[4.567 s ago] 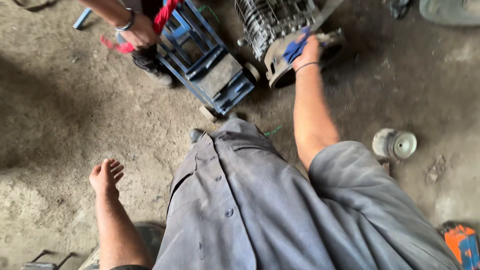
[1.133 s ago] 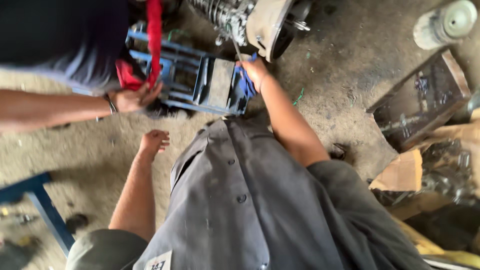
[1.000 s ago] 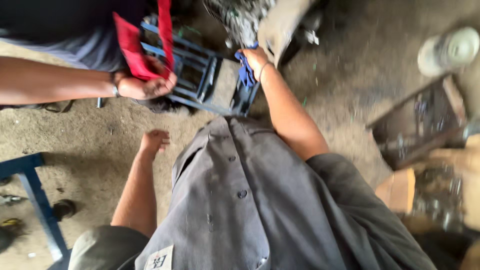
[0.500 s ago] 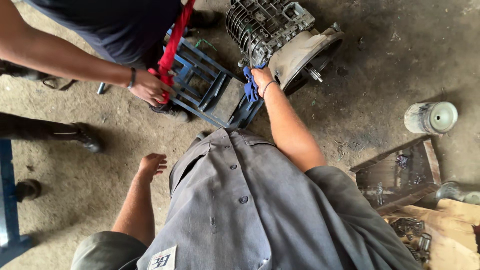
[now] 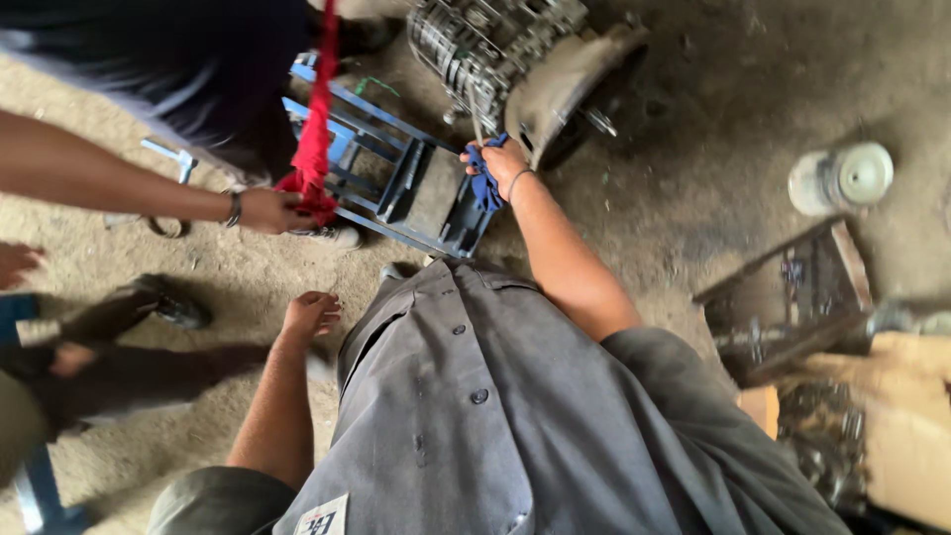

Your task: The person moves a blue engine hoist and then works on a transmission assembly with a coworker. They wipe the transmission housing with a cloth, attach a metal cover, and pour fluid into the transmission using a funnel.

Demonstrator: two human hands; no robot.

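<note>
Up front, the right hand has its grip closed on a blue rag beside the gearbox. The left hand hangs open, holding nothing.

A pale cylindrical can is seen lying on the dirt floor. Just below the can, a shallow wooden tray of metal parts is set, and cardboard is found below that tray.

Blue rag; red strap; blue metal frame; grey shirt; white can.
</note>
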